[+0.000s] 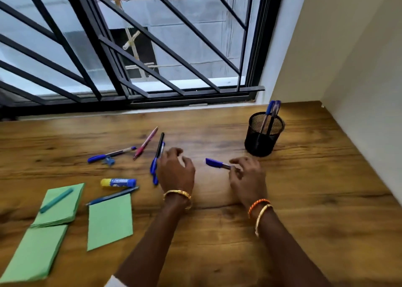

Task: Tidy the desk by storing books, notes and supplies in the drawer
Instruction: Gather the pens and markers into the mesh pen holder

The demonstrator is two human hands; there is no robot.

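Desk point(304, 232): a wood-grain top running from the barred window point(130, 47) at the far side to the near edge, with a cream wall on the right.
Green notes point(110, 223): three lots of green paper at the near left; the far-left stack point(63, 204) has a teal pen point(57, 200) lying across it, and a longer stack point(32, 254) sits nearest the edge.
Pen holder point(263, 134): black mesh cup standing upright at the far right, two blue pens point(270, 112) sticking out of it.
Left hand point(176, 173): at the middle of the desk, fingers curled round a black pen and a blue pen point(157, 158) held together.
Right hand point(248, 178): just right of the left one, pinching a blue-capped pen point(217, 163) by its barrel, cap pointing left.
Loose pens: a blue pen point(111, 154) and a red pen point(145, 143) lie far left of the hands; a dark blue pen point(112, 196) rests along the far edge of the middle notes.
Glue stick point(118, 182): yellow and blue, lying on its side just beyond that pen.
Sharpener point(108, 161): small, blue, just beside the blue pen.
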